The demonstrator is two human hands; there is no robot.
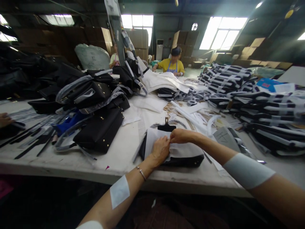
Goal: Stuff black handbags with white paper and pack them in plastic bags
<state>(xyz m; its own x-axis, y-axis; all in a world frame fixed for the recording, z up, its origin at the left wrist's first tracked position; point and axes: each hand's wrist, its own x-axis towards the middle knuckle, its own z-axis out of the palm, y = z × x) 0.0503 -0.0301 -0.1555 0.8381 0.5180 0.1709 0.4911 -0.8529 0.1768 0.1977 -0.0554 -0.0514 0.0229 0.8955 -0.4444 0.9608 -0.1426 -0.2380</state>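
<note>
In front of me a black handbag (187, 161) lies on the table, with a white sheet (186, 150) over most of it. My left hand (161, 148) is on the sheet near its middle, fingers curled together and their tips partly hidden. Close beside it, my right hand (179, 136) is closed in a pinch at the sheet, palm side turned away. A black flap with a metal clasp (166, 121) sticks out beyond the sheet's far edge.
Finished-looking black bags (96, 130) are heaped to the left, beside dark straps (35, 133). Wrapped black-and-white pieces (269, 108) are stacked at right. A grey marked card (226, 139) and paper scraps lie nearer. A person in yellow (175, 65) works across the table; another hand (6, 120) shows far left.
</note>
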